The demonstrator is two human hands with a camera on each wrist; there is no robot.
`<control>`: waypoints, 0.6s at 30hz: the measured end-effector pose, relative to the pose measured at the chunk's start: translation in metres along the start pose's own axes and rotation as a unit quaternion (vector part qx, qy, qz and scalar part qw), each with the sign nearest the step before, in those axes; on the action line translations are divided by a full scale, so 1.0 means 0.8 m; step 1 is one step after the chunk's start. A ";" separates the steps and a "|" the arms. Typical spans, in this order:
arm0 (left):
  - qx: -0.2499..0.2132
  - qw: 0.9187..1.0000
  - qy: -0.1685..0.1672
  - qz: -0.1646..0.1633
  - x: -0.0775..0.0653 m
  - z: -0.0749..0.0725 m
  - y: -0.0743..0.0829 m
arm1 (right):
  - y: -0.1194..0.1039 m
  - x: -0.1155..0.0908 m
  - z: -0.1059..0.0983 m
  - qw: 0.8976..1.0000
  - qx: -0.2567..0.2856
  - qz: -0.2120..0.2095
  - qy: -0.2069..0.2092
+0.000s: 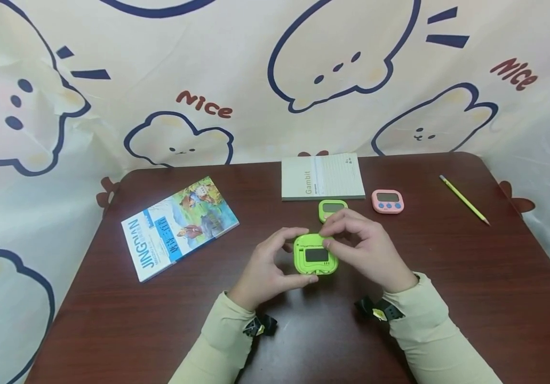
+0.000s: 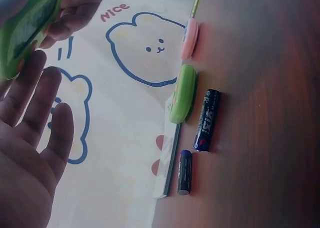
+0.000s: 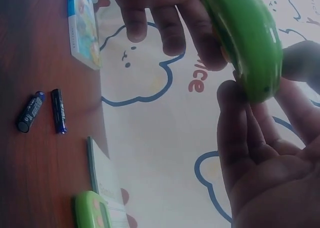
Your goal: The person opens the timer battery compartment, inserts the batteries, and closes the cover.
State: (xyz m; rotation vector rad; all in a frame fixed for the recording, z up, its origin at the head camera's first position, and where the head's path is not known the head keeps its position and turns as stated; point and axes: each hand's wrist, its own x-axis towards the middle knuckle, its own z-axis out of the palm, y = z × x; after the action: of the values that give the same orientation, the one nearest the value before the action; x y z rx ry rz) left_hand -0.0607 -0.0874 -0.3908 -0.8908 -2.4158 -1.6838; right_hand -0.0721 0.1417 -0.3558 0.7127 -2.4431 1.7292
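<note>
At the far left, beyond the left grip, we record a picture-covered book on the surface. The left grip is clamped on a green device, thumb at its near edge and fingers at its far edge; the device is just right of that palm, dark panel upward. Two dark batteries lie beyond the left grip. Past the device we note a notebook and a second green device. The right grip is pinched on the held device's far right corner. Beyond it sits a pink device; farther right, a pencil. We judge the step in hand to be fingertip work at that corner; the next move calls for a steady left grip and light, exact pressure from the right.
</note>
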 end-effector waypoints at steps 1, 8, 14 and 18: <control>0.000 1.000 0.000 -0.002 0.000 0.000 0.000 | -0.001 0.000 0.000 1.000 0.000 -0.005 0.003; -0.002 1.000 0.025 0.018 0.000 -0.003 -0.002 | -0.006 -0.001 -0.004 0.998 0.012 0.017 -0.051; -0.002 0.999 0.044 0.025 0.000 -0.005 -0.007 | -0.004 -0.004 -0.006 0.989 -0.003 0.054 -0.134; 0.005 0.999 0.043 0.023 -0.001 -0.005 -0.008 | -0.003 -0.005 -0.004 0.990 -0.030 0.029 -0.131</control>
State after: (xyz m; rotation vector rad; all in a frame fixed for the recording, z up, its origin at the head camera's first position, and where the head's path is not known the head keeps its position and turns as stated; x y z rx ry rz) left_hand -0.0645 -0.0926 -0.3948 -0.8487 -2.3277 -1.6571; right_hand -0.0686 0.1456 -0.3538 0.9252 -2.6986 1.6698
